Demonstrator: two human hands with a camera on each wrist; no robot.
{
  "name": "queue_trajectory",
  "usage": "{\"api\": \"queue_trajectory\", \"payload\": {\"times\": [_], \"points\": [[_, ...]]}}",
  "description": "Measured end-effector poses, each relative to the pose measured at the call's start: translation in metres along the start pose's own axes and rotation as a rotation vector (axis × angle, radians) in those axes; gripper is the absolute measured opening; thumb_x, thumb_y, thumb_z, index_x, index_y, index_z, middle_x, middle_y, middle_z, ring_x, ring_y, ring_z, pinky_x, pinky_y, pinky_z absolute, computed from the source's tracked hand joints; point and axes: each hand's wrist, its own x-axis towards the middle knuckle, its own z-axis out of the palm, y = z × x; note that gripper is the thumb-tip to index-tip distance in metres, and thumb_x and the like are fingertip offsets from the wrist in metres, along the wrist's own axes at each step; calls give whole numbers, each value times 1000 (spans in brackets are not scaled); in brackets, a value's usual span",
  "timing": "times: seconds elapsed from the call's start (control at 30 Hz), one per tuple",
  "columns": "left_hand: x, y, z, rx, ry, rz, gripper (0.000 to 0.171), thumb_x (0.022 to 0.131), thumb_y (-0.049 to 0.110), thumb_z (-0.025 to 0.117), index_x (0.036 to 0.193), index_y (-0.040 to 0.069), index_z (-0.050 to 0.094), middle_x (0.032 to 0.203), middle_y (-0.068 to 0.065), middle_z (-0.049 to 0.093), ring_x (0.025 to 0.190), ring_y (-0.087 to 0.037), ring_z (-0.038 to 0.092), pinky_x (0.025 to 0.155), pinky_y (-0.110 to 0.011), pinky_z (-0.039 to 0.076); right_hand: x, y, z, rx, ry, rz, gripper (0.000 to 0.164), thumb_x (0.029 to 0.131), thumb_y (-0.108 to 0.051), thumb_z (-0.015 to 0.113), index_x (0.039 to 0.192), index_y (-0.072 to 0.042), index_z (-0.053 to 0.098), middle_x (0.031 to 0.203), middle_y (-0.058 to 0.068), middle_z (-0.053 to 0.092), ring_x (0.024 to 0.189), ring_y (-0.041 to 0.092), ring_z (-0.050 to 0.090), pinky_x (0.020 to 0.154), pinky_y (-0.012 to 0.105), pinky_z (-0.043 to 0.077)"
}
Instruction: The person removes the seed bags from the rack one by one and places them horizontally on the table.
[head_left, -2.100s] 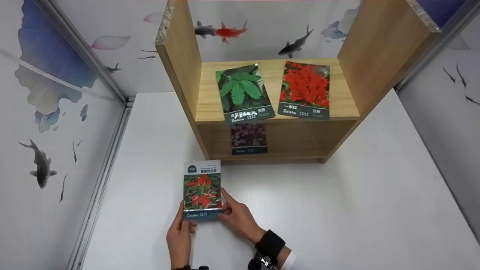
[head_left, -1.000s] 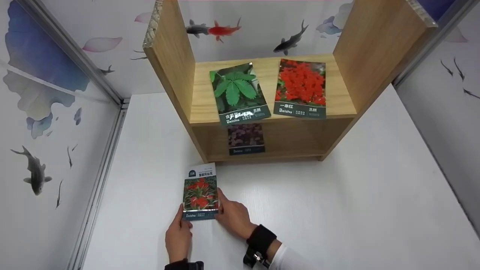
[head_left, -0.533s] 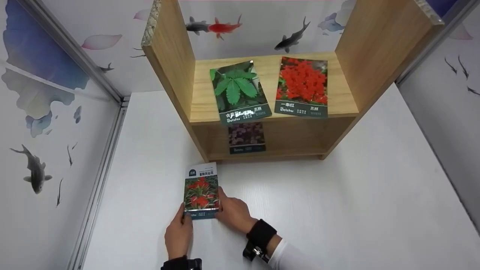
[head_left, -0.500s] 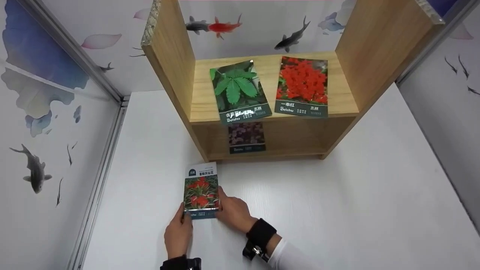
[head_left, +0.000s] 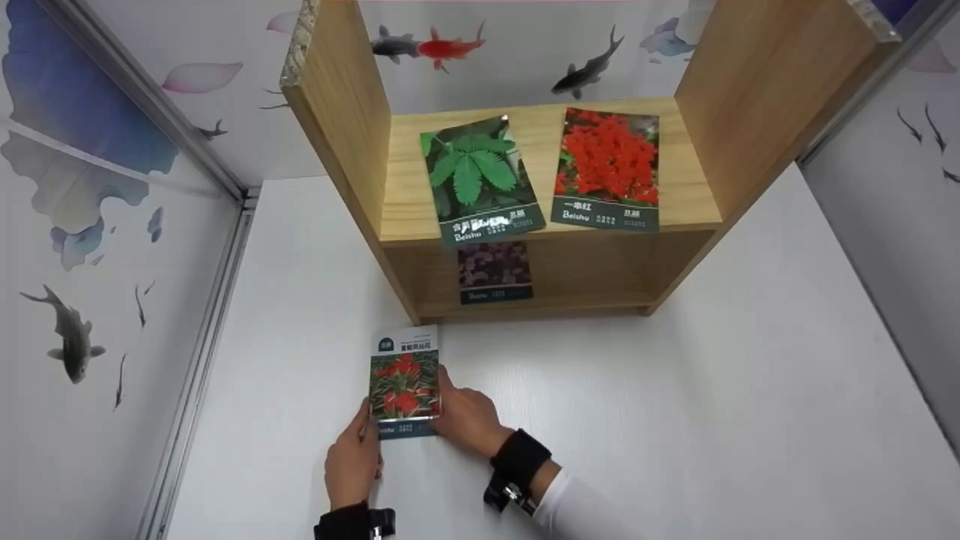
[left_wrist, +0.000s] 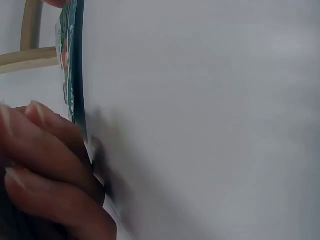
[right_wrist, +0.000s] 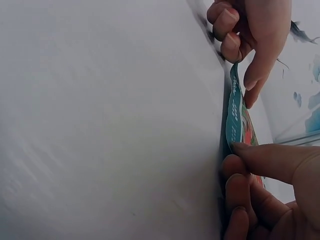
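Observation:
A flat seed packet (head_left: 403, 386) with red flowers and a dark teal bottom band lies close over the white table, its top edge near the shelf's front left foot. My left hand (head_left: 352, 461) pinches its lower left corner between thumb and fingers. On the opposite side my right hand (head_left: 469, 421) pinches the lower right edge. Seen from the right wrist, the packet's bottom edge (right_wrist: 234, 112) bows slightly between the two hands, with the left hand (right_wrist: 260, 40) at its far end. In the left wrist view only a narrow strip of the packet (left_wrist: 72, 60) shows beside curled fingers (left_wrist: 50, 150).
A wooden shelf unit (head_left: 341, 142) stands ahead. Its upper board carries a green-leaf packet (head_left: 480, 176) and a red-flower packet (head_left: 607, 161), the former overhanging the front edge. A purple-flower packet (head_left: 495, 274) lies in the shaded lower compartment. Fish-patterned walls (head_left: 90, 247) enclose the table (head_left: 675, 420).
The held packet has come down nearer the table, tilted a little, then straightened. Both hands have kept their hold with small shifts. The shelf and its packets stay put while the head view shifts slightly.

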Motion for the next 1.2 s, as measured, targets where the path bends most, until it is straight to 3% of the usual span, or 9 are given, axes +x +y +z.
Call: {"api": "queue_trajectory", "payload": {"times": [0.2,0.37,0.5,0.63,0.87,1.0,1.2], "points": [[1,-3,-1,-16,-7,-8,50,96,38,34,141,18,28,52,0,55,39,-13,50,40,-28,40,1,-1,2,-23,-2,7,89,68,-20,72,138,3,21,60,-5,56,49,8,47,42,26,35],[1,-3,-4,-6,18,-54,64,94,47,33,144,11,15,51,0,55,39,-13,50,41,-28,38,1,-1,3,-10,5,5,89,70,-22,70,138,2,19,59,-4,55,48,9,47,42,26,34],[-1,-1,-4,18,16,-102,75,91,54,30,144,6,5,51,1,55,39,-12,50,41,-28,36,-3,3,2,68,1,35,84,77,-27,64,141,0,16,56,-7,51,47,9,45,43,26,35],[-4,5,-5,37,25,-104,77,91,54,31,144,6,4,52,0,55,39,-12,50,41,-28,35,-8,9,0,176,-6,57,79,83,-31,59,143,-5,14,58,-12,51,49,5,46,47,24,37],[-12,31,-6,-12,31,2,72,91,51,36,144,8,13,59,0,57,48,-13,52,46,-27,36,-15,42,-17,400,77,52,78,90,-36,52,145,-14,0,73,-10,59,62,4,54,61,24,43],[-13,48,-1,-76,31,77,72,89,56,36,143,12,18,67,-2,58,55,-14,52,50,-28,37,-20,63,-31,420,195,59,73,92,-35,49,145,-14,2,80,-8,60,67,4,56,65,25,44],[-14,74,16,-257,-26,193,72,84,62,38,142,22,23,79,-7,60,64,-18,57,54,-30,42,-27,82,-45,493,324,121,67,90,-35,50,144,-28,10,106,-7,53,83,5,54,69,29,45]]}}
